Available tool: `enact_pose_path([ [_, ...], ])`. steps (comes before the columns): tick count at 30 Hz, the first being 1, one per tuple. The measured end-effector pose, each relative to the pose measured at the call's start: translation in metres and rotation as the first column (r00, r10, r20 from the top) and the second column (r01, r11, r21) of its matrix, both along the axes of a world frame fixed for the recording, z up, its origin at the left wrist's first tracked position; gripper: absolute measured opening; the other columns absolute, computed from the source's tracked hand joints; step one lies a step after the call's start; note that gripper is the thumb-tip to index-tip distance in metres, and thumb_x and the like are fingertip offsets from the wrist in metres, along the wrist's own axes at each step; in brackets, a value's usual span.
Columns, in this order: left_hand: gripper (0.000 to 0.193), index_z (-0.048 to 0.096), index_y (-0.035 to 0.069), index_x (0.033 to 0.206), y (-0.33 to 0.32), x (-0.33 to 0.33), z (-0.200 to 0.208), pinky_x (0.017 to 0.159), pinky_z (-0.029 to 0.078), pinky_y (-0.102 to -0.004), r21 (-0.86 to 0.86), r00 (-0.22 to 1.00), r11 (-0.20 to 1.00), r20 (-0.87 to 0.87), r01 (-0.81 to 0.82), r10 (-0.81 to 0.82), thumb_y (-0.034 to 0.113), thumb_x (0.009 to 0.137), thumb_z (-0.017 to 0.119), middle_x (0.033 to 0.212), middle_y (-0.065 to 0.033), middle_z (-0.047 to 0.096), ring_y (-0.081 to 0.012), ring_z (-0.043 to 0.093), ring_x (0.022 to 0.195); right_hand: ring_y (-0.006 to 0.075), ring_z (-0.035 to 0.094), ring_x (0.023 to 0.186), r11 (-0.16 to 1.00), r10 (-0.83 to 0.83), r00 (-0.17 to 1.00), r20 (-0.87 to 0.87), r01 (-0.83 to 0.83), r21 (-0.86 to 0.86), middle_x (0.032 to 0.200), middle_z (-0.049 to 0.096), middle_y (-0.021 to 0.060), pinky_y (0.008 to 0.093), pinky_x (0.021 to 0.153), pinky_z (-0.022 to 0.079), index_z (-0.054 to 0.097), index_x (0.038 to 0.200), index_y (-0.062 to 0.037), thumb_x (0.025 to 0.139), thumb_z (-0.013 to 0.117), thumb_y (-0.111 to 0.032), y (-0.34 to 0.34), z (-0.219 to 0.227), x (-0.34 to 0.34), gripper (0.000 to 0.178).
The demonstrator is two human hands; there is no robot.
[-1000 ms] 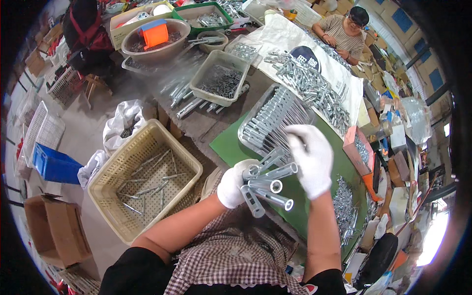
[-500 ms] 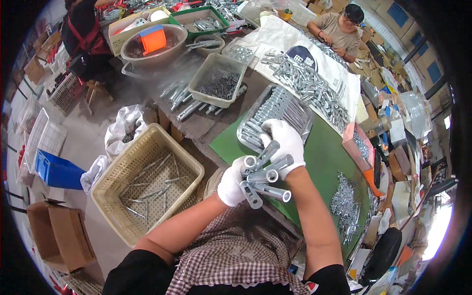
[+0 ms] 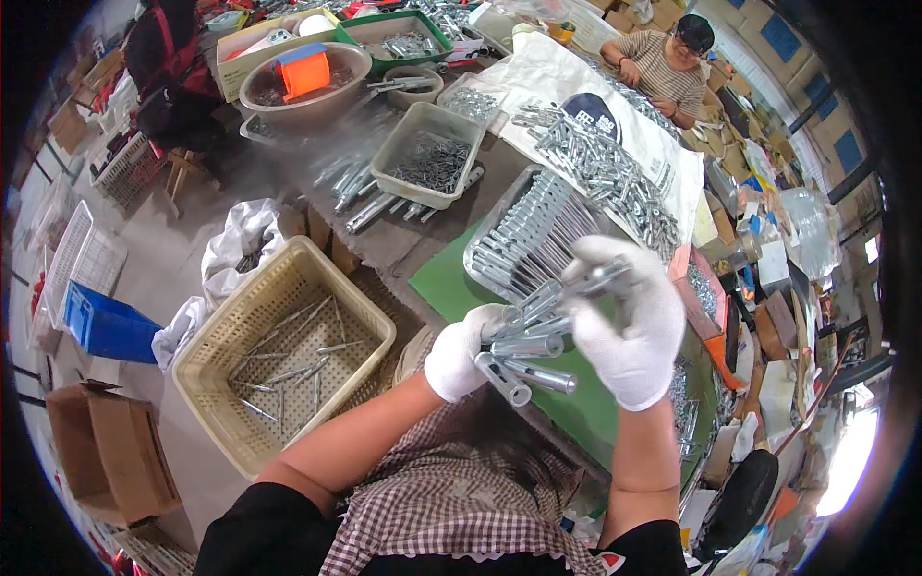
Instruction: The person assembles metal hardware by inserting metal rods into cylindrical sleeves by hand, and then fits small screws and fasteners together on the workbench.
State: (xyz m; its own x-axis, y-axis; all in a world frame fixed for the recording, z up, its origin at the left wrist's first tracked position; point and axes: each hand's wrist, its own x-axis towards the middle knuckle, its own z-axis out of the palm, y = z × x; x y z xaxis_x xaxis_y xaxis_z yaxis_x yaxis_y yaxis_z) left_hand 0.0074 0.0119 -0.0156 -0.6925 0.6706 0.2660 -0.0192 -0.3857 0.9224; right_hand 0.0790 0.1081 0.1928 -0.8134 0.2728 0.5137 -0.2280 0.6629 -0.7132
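Observation:
White-gloved and closed, my left hand grips a bundle of several slotted metal tubes, their open ends pointing right and toward me. My right hand, also gloved, is held just right of the bundle. Its thumb and fingers pinch one metal tube, blurred by motion. Beyond both hands, a clear plastic tray lies tilted on a green mat. Inside it, rows of metal tubes lie beside thin metal rods.
To the left stands a beige basket holding metal rods. A grey tub of small dark parts is farther back. Loose metal tubes cover a white sheet. A pink bin sits right. Across the table, another person works.
My right hand has moved right and toward me, from the tray's near edge, and now shows a tube in its fingers. My left hand keeps the bundle, barely shifted.

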Motion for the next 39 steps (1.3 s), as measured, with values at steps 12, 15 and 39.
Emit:
enact_pose_path([
  [12,0.022,0.059,0.001,0.109,-0.016,-0.012,0.028,0.076,0.052,-0.0273,-0.194,0.911,0.98,-0.411,-0.045,-0.039,0.005,0.087,0.062,0.097,-0.0051,0.066,-0.012,0.063,0.087,0.0272,0.066,0.078,0.967,0.081,0.996,0.048,-0.09,0.237,0.088,0.066,0.01,0.0341,0.072,0.052,0.067,0.108,-0.0079,0.075,0.071,-0.006,-0.001,0.001,-0.004,0.033],
  [15,0.021,0.059,0.001,0.109,-0.01,-0.013,0.004,0.077,0.052,-0.0269,-0.21,0.951,0.977,-0.294,0.028,-0.091,0.006,0.088,0.06,0.098,-0.0045,0.066,-0.011,0.063,0.087,0.0302,0.065,0.079,0.927,0.109,0.99,0.095,-0.135,0.348,0.089,0.066,0.01,0.0383,0.073,0.051,0.066,0.107,-0.0097,0.074,0.073,-0.011,0.002,-0.005,-0.008,0.034],
  [39,0.043,0.057,0.007,0.115,-0.017,-0.014,0.013,0.083,0.053,-0.0382,-0.151,0.902,0.988,-0.431,-0.042,-0.028,0.011,0.075,0.074,0.107,-0.0164,0.065,-0.0357,0.066,0.095,0.0306,0.062,0.094,0.841,-0.307,0.919,0.247,0.141,0.522,0.093,0.065,0.0122,0.0405,0.085,0.048,0.069,0.094,-0.0082,0.081,0.067,-0.021,0.075,-0.07,-0.043,0.018],
])
